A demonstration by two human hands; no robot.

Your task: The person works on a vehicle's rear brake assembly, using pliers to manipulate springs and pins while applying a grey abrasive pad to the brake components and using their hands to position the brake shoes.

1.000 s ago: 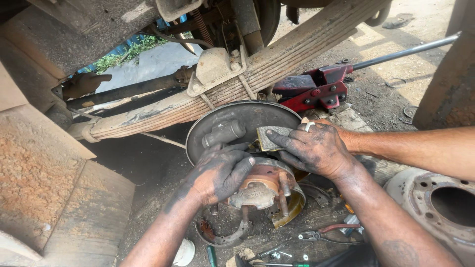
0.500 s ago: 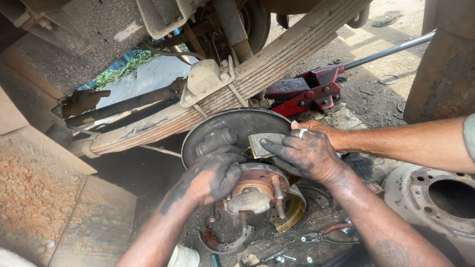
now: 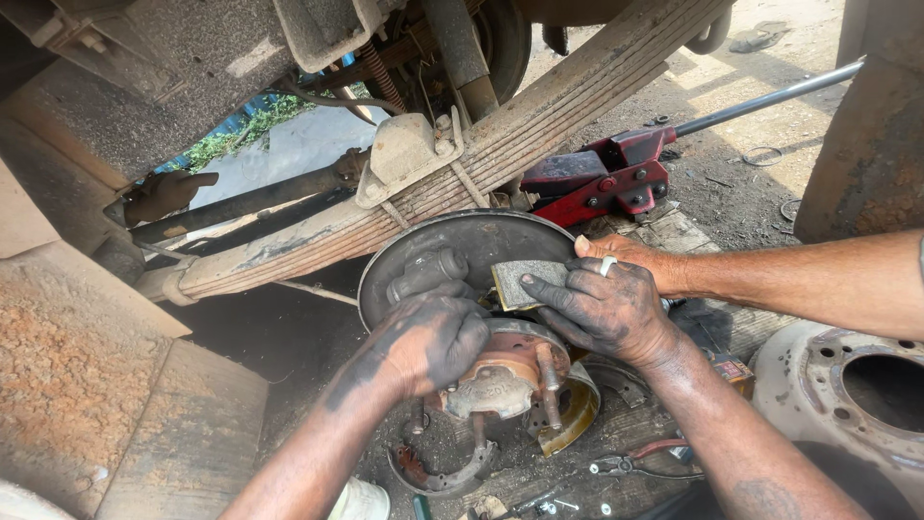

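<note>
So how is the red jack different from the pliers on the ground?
The jack is big, with a red body and a long grey handle sticking out; the pliers are small, with thin red grips. The jack sits behind the backing plate under the leaf spring; the pliers lie in front, near the right forearm. Both are partly red, and no hand touches either.

Hard daylight falls from beyond the red jack (image 3: 604, 178), bleaching the dirt ground (image 3: 760, 116) behind it. Below the leaf spring (image 3: 481, 164) deep shade swallows detail. Focus is sharp throughout; frame edges bend slightly.
</note>
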